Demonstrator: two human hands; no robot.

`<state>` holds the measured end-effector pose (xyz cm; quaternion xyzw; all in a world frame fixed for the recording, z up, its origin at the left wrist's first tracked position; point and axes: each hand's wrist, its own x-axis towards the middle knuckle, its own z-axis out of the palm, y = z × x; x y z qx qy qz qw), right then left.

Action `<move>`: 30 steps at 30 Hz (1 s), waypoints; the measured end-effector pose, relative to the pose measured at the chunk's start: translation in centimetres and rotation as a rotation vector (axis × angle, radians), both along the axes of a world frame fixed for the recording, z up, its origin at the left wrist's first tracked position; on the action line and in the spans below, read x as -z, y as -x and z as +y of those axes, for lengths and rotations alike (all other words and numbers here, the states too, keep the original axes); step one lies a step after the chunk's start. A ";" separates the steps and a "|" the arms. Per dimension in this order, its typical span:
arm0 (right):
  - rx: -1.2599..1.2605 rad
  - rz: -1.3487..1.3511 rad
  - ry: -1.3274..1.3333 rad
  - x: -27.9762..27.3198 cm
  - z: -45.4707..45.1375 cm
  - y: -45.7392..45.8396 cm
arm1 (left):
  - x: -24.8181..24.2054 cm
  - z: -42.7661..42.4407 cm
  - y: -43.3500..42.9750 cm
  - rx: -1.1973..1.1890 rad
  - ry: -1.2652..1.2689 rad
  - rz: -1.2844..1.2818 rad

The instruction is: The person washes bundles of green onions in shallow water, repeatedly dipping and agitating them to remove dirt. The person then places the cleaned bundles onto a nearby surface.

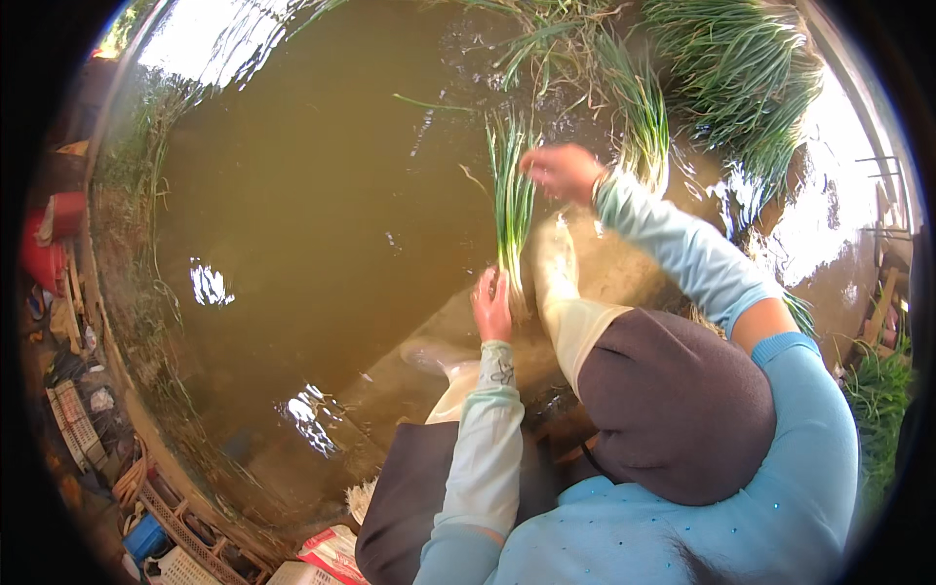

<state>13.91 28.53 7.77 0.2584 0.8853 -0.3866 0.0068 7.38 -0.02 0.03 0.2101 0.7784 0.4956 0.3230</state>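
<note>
A small bunch of green onions [514, 194] lies in murky brown water before me, leaves pointing away and pale root ends towards me. My left hand [492, 303] is at the left edge of its white stems, fingertips against them; whether they grip is unclear. Beside the leaves, on their right, my right hand [563, 172] is blurred by motion, its fingers bent towards the bunch. I see nothing in its grasp. Another bunch of green onions [643, 117] rests in the water just beyond my right wrist.
A large heap of green onions [738, 80] fills the far right. Loose leaves [139, 168] float along the left rim [110, 351] of the pool. My legs stand in the water. Outside the rim are plastic crates [183, 523], a blue container [146, 537] and a red object [44, 248].
</note>
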 end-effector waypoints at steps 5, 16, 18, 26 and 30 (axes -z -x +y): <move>0.058 -0.139 0.437 1.7 -7.8 1.7 | -2.1 3.2 1.2 -0.001 0.115 0.107; 0.253 -0.122 0.561 2.1 -9.4 1.9 | -5.4 5.3 0.2 0.036 0.333 0.419; 0.170 -0.055 0.448 1.6 -9.8 1.5 | -5.6 5.4 0.5 0.053 0.365 0.378; -0.036 0.143 0.164 0.0 -10.6 0.9 | -5.9 5.7 1.3 -0.022 0.274 0.393; -0.037 0.212 0.143 -0.2 -10.5 0.4 | -6.1 6.3 1.4 -0.022 0.279 0.355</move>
